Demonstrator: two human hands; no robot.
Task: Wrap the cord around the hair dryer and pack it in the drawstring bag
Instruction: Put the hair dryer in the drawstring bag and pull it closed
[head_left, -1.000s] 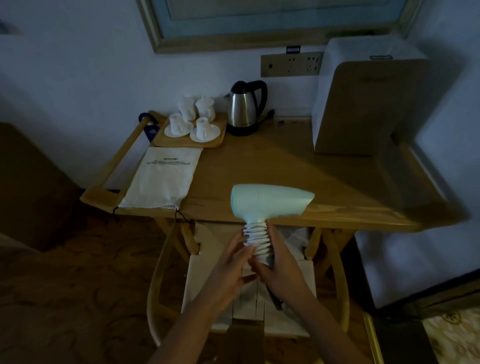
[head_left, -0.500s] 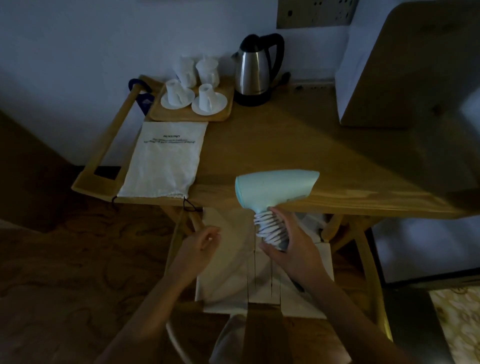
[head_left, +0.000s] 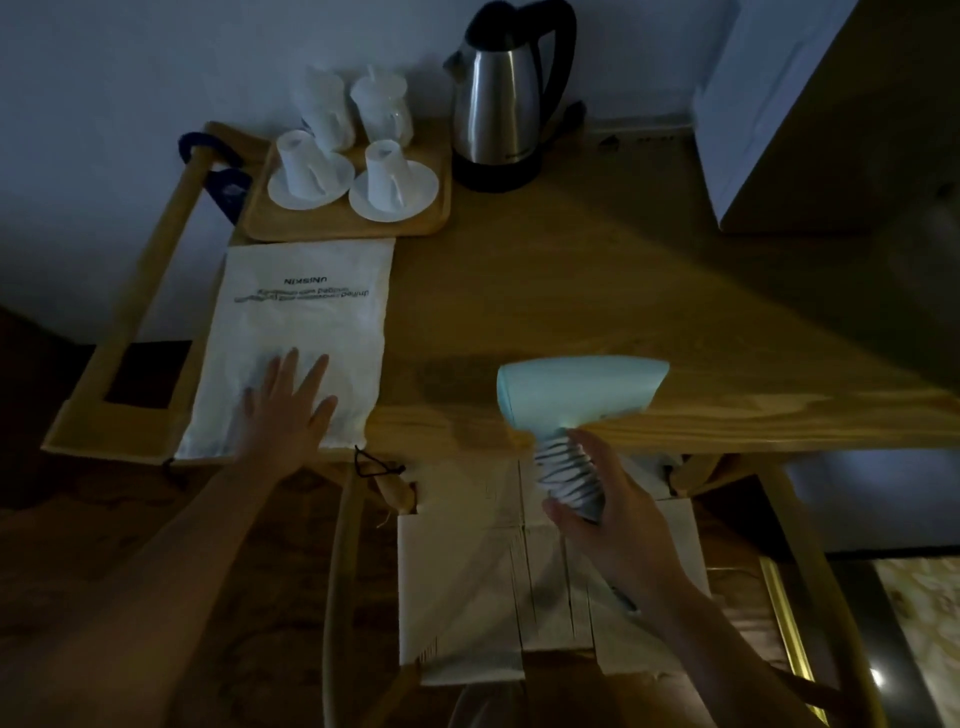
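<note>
- My right hand (head_left: 618, 514) grips the handle of the hair dryer (head_left: 576, 395), fingers curled round it. The cord (head_left: 563, 467) is wound round the handle in tight loops.
- The dryer is held up just at the near edge of the table (head_left: 597, 291).
- My left hand (head_left: 288, 410) lies flat on the drawstring bag (head_left: 296, 322), fingers straight and spread.
- The bag lies flat; it looks empty, but the light is dim.
- Farther back, a wooden tray (head_left: 343, 218) holds white cups (head_left: 384, 171) on saucers.
- Beside the tray stands a kettle (head_left: 498, 98).
</note>
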